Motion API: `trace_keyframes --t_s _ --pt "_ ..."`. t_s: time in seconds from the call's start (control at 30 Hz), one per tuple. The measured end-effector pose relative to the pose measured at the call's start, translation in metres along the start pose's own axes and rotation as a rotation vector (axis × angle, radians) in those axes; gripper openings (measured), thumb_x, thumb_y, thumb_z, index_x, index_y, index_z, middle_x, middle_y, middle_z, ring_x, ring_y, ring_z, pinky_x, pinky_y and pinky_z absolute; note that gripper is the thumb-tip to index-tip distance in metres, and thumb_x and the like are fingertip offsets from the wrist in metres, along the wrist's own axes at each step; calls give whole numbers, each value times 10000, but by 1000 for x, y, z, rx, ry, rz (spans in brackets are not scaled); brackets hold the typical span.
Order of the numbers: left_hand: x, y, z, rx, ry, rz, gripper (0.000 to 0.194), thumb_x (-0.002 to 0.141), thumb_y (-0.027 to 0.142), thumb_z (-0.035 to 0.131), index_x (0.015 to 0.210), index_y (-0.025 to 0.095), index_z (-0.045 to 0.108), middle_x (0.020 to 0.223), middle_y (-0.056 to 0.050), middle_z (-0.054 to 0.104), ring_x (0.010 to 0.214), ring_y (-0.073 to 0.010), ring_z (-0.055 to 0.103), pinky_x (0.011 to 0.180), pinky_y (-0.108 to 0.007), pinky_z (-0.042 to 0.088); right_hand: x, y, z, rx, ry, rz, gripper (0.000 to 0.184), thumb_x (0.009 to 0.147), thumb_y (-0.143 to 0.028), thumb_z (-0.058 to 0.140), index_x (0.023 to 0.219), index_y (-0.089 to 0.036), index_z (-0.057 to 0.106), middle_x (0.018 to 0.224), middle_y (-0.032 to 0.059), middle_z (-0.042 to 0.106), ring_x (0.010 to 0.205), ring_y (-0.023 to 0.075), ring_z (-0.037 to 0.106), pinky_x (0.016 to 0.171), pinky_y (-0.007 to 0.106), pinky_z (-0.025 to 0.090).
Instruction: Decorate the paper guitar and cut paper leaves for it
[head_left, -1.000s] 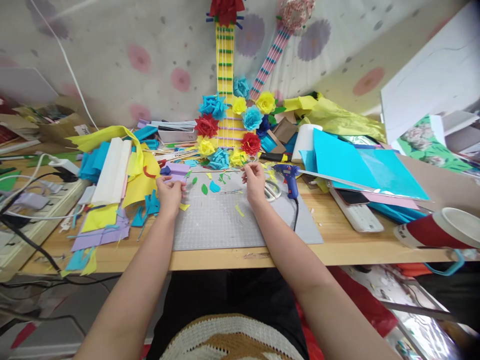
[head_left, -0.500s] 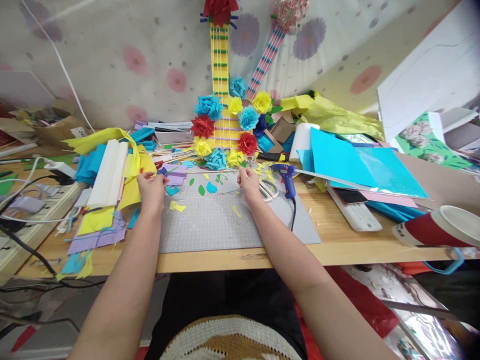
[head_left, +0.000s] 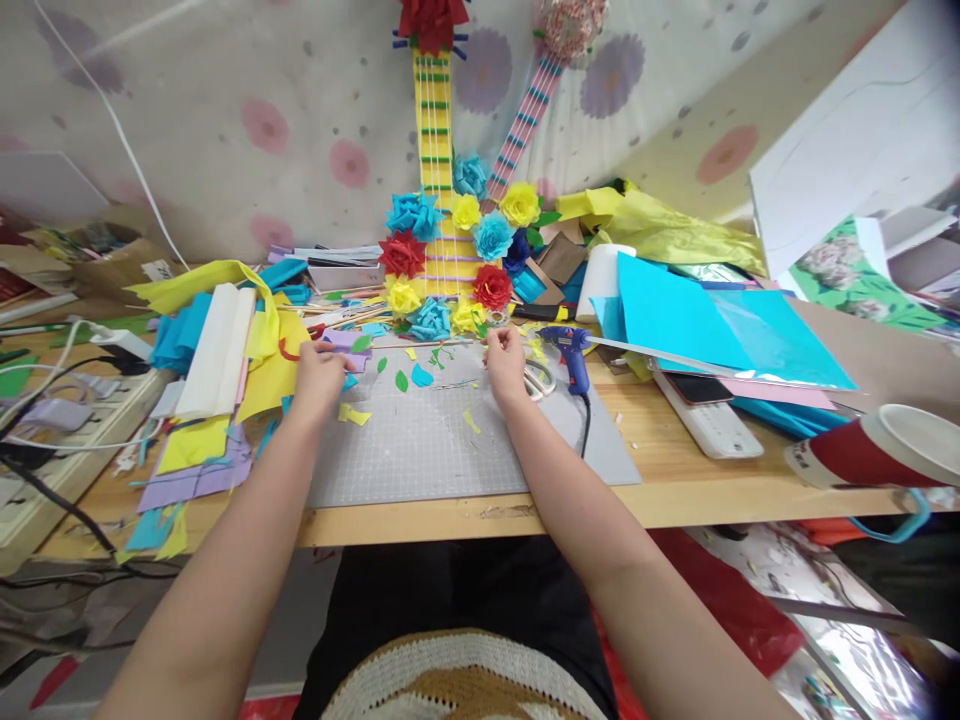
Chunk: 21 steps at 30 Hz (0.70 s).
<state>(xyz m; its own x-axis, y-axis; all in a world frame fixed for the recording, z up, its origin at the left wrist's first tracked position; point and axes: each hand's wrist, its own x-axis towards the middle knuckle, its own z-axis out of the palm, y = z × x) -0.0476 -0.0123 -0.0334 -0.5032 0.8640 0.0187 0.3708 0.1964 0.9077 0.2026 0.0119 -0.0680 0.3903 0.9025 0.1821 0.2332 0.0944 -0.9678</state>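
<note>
My left hand [head_left: 321, 374] is over the left edge of the grey cutting mat [head_left: 420, 450], fingers pinched, with a small green paper leaf [head_left: 362, 343] at their tips. My right hand [head_left: 506, 362] is pinched near the mat's back right, at the end of a thin stick [head_left: 427, 346] that stretches toward the leaf. Between the hands lie loose green leaves [head_left: 402, 381], a blue paper scrap [head_left: 422, 375] and yellow scraps [head_left: 354, 414]. Partly behind my right hand are white-handled scissors [head_left: 541, 380]. A blue glue gun [head_left: 574, 358] lies to its right.
A yellow paper guitar [head_left: 435, 130] with crepe flowers stands against the wall, a pink one [head_left: 525, 120] beside it. Crepe paper rolls [head_left: 214, 345] and a power strip [head_left: 82, 410] are at left. Blue sheets [head_left: 675, 310], a phone [head_left: 697, 388] and a cup [head_left: 877, 450] are at right.
My left hand has moved right, and the green leaf at its fingertips has moved right and shows its broad side. My right hand has shifted slightly right, and the view has tilted a little.
</note>
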Motion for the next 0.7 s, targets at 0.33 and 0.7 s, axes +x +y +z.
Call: trace_keyframes --t_s 0.33,0.7 --pt "-10 -8 19 568 -121 28 228 721 238 508 920 229 397 845 -102 666 866 -273 616 738 -382 415 -12 -12 -2 -320 -234 -73 426 830 -440 379 486 -192 422 470 -29 469 540 113 444 583 224 308" --pt "-18 -4 18 674 -145 108 260 783 333 446 1014 219 413 900 -119 674 939 -296 603 720 -383 425 -11 -12 -5 -583 -256 -46 333 762 -385 468 499 -189 409 507 -20 417 509 106 340 512 240 217"
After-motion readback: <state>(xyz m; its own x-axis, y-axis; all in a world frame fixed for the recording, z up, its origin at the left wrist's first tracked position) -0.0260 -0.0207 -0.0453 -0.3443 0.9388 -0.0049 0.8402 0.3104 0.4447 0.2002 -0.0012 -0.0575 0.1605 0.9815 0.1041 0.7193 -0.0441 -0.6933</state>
